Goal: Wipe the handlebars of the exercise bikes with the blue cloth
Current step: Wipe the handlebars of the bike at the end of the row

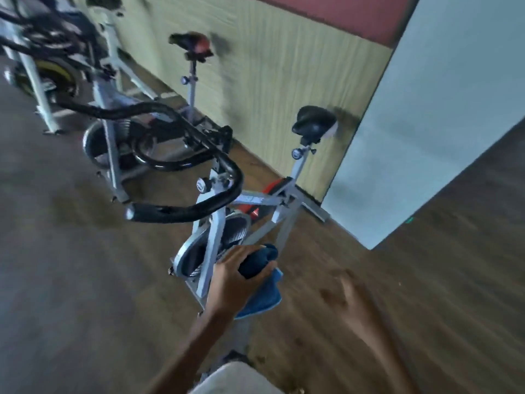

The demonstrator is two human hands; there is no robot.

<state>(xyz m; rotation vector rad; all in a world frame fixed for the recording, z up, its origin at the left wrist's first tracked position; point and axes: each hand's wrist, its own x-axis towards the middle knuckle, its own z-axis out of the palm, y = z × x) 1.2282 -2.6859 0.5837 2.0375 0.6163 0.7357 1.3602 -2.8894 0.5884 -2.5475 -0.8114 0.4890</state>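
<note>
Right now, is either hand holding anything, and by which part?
The left hand grips the blue cloth by its bunched upper part, and the rest hangs below the hand. The right hand is blurred but appears open and empty.

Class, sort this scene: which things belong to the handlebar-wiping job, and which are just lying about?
Job: blue cloth; left hand gripping it; near handlebars; far handlebars.
Just there: saddle; flywheel; wall; floor; right hand, holding nothing.
</note>
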